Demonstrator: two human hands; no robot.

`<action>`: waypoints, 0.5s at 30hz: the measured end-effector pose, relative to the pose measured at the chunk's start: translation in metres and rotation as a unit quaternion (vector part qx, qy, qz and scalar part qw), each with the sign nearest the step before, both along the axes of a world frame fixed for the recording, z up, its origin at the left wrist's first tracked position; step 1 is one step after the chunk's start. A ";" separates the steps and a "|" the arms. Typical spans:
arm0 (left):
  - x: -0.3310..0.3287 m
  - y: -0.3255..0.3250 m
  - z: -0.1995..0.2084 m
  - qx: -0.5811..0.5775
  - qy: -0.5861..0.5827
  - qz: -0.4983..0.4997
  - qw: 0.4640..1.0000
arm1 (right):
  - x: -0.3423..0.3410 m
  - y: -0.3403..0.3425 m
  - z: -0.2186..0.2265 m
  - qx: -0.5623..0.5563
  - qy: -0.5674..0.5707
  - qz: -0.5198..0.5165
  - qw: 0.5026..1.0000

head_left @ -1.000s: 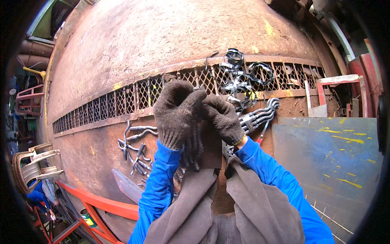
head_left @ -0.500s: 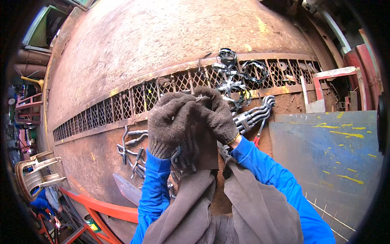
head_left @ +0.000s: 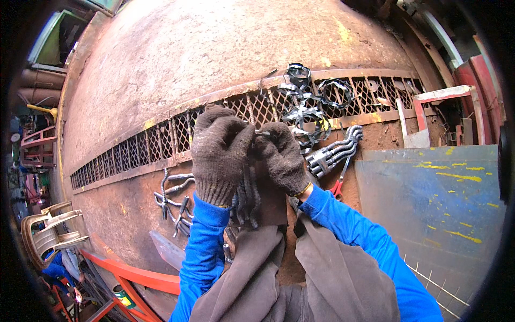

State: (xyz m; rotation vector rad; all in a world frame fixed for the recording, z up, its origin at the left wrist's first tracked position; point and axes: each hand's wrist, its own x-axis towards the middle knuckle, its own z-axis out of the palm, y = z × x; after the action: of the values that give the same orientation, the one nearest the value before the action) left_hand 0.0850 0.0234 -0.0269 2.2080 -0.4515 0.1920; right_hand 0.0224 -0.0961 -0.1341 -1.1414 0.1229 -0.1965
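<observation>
My left hand (head_left: 219, 155) and my right hand (head_left: 281, 161), both in dark knitted gloves, meet above my lap with fingers curled in. Between their fingertips a small pale bit shows, too little to name. Below the gloves are several grey bent rods or hoses (head_left: 248, 201), their upper ends hidden by my left hand. They lie against a dark brown flat surface (head_left: 273, 201). To the right of my hands rests a bundle of similar grey bent pieces (head_left: 335, 151), bound with a silvery band. A red-handled tool (head_left: 337, 189) touches its near side.
Loose grey bent pieces (head_left: 174, 201) lie on the floor at left. Tangled black strapping (head_left: 306, 110) covers part of the floor grating (head_left: 188, 129). A paint-marked metal sheet (head_left: 429, 193) is at right, a red frame (head_left: 139, 273) lower left. Beige chairs (head_left: 51, 233) and another person (head_left: 59, 268) are at far left.
My left hand has turned and risen slightly, and my right hand has dropped a little. Slightly more of the grey pieces below the gloves and the right bundle shows.
</observation>
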 end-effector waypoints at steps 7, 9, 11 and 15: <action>-0.019 0.006 0.009 0.144 -0.025 -0.115 0.982 | -0.002 -0.005 0.004 -0.004 0.008 -0.003 1.000; -0.021 0.009 -0.004 0.180 -0.046 -0.103 0.977 | -0.005 -0.004 0.004 0.017 0.014 0.015 1.000; -0.017 0.007 -0.004 0.178 -0.025 -0.115 0.977 | -0.005 -0.004 0.008 -0.046 0.029 0.004 0.999; -0.013 0.004 0.008 0.194 0.010 -0.150 0.970 | -0.008 -0.004 0.017 -0.042 0.042 -0.004 0.998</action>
State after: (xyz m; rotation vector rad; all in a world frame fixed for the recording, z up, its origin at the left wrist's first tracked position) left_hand 0.0715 0.0269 -0.0188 2.4782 -0.8627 -0.0907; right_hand 0.0149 -0.1000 -0.1176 -1.2333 0.1943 -0.1614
